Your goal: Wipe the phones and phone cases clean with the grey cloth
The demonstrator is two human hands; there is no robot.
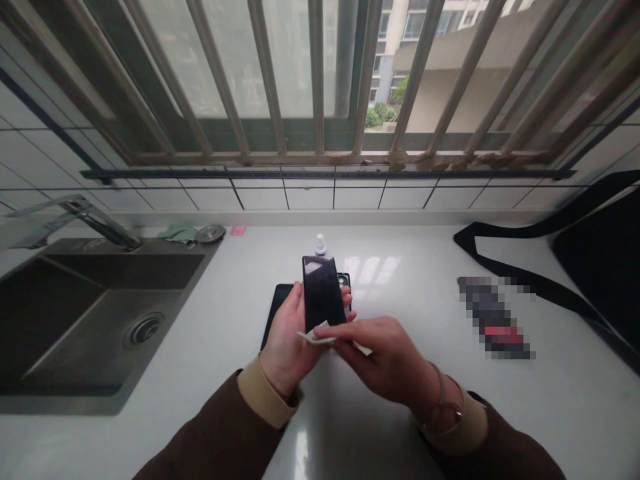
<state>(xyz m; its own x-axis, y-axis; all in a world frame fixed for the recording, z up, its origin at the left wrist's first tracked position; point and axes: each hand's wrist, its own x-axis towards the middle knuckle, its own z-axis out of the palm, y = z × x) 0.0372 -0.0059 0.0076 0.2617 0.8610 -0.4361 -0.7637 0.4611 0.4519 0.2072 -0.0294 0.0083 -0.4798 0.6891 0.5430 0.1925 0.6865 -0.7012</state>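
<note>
My left hand (285,337) is wrapped round the lower part of a black phone (323,290), holding it upright with its glossy screen facing me. My right hand (385,357) presses a small white wipe (315,335) against the bottom of the screen with pinched fingers. Beneath my hands a second dark flat device (277,307) lies on the white counter (410,267). A small white bottle with a blue band (320,245) stands just behind the phone.
A steel sink (95,320) with a tap (85,217) is set into the counter at left. A green cloth (180,233), a round metal strainer (210,233) and a pink scrap (237,231) lie behind it. A black bag with straps (595,253) and a blurred-out item (495,317) sit at right.
</note>
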